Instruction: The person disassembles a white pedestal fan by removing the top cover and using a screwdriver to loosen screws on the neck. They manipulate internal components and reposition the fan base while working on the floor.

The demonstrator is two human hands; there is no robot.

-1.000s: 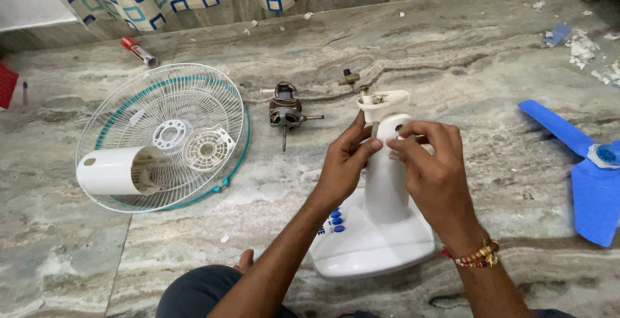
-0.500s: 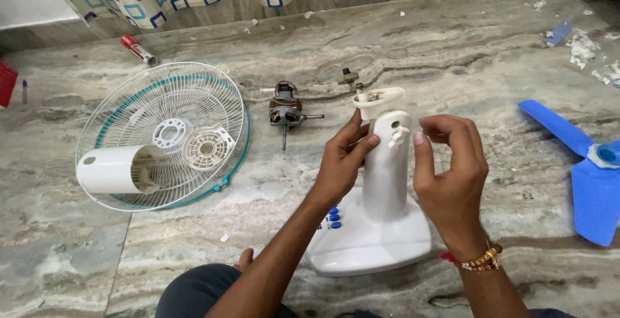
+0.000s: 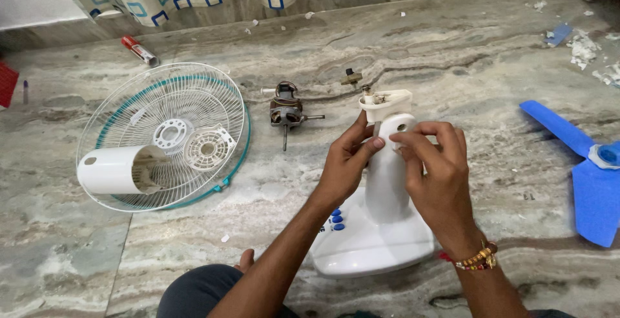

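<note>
I pinch the white fan stand's neck [image 3: 386, 163] with my left hand [image 3: 345, 163] to steady it while my right hand [image 3: 436, 169] fingertips close on its top joint.

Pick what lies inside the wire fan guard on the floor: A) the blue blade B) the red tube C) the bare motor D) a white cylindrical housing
D: the white cylindrical housing lies on its side within the wire fan guard, while the blue blade, the bare motor and the red tube all lie on the stone floor outside it.
</note>
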